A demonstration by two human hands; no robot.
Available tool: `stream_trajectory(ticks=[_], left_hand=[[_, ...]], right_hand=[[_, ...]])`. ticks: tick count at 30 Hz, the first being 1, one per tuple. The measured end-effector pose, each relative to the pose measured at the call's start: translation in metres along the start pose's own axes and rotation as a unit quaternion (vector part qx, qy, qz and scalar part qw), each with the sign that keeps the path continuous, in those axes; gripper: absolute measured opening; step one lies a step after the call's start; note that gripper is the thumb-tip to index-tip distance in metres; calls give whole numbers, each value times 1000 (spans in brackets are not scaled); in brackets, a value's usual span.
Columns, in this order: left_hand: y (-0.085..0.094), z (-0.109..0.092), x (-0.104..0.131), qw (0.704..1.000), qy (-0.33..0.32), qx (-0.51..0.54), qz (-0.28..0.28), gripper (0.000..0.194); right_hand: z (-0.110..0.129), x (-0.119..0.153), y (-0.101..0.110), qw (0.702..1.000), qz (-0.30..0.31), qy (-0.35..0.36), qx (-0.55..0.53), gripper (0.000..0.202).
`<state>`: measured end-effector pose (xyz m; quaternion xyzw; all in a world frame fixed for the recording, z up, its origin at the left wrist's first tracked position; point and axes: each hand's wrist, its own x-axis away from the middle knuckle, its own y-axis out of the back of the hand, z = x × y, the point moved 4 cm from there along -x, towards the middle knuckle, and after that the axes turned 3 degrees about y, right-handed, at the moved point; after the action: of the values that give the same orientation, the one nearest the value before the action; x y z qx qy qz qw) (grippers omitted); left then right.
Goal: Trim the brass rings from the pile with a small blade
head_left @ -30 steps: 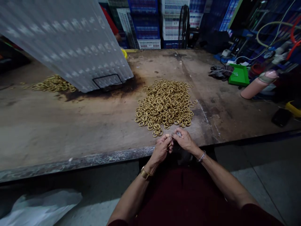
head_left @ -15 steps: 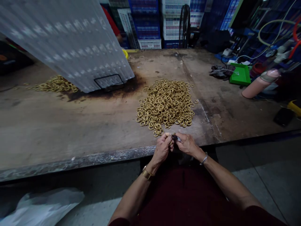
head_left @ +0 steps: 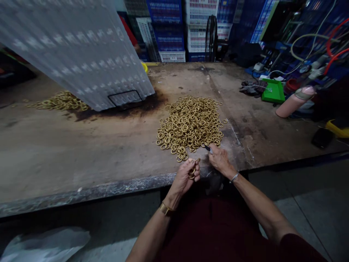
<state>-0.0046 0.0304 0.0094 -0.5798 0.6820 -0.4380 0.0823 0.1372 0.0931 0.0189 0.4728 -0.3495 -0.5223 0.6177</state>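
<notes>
My left hand (head_left: 184, 177) is closed around several brass-coloured rings (head_left: 192, 174) just above the table's front edge. One ring stands up at its fingertips. My right hand (head_left: 220, 160) grips a small dark-tipped tool (head_left: 208, 149) with a greyish body; its exact kind is too small to tell. The tool's tip points at the near edge of a large heap of brass-coloured rings (head_left: 191, 122), beside a ring there. Whether it touches that ring I cannot tell. The two hands are apart, with the heap just beyond them.
A tilted, translucent ribbed panel (head_left: 89, 54) with a black wire stand (head_left: 124, 97) blocks the left side. More rings (head_left: 64, 102) lie behind it. On the right are a green tray (head_left: 273, 91) and a pink cylinder (head_left: 294, 102). Stacked crates (head_left: 169, 32) and a fan (head_left: 211, 38) stand behind.
My hands have moved apart. The right one went forward with its tool to the heap's near edge, away from the rings in my left hand. The view has shifted slightly.
</notes>
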Motion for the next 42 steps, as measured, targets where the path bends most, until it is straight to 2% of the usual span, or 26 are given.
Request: stream_trajectory(ticks=[3,7,9,12,15,18,21,25,27,30,36,38,42], left_hand=[[9,3,-5,998,34,44,-24,32],[18,3,-8,996,32,63,-49,25],[18,0,-8,997,30,71,-30,22],[17,-4,-9,996,30,78,3,21],[18,-6,-13,996,32,85,1,23],[19,-7,-18,997,20,74,-24,29],[18,-10,-23,998,-22,23,-54,35],[17,-13,-29,984,-102,-98,-104,39],[17,-12,-30,974,-121,-151,-117,42],[16,-10,-31,963,-133,-198,-123,37],[15,-12,-28,959,-135,-208,-140,35],[14,-13,-27,959,-124,-217,-136,36],[10,-12,-26,961,-99,-238,-105,41]], right_hand=[[10,-14,6,1000,-7,16,23,28],[16,-28,0,996,50,10,76,26],[14,-31,-3,994,63,5,88,25],[10,-32,-6,995,49,6,85,26],[6,-29,-6,997,27,15,65,26],[5,-24,-4,999,2,37,16,24],[3,-20,-4,997,-15,46,-64,21],[6,-15,-9,981,6,74,-182,18],[10,-13,-11,968,18,81,-235,17],[15,-11,-11,947,38,64,-314,16],[21,-9,-11,887,101,23,-451,19],[21,-9,-9,878,100,10,-468,23],[24,-11,-6,881,86,-1,-464,25]])
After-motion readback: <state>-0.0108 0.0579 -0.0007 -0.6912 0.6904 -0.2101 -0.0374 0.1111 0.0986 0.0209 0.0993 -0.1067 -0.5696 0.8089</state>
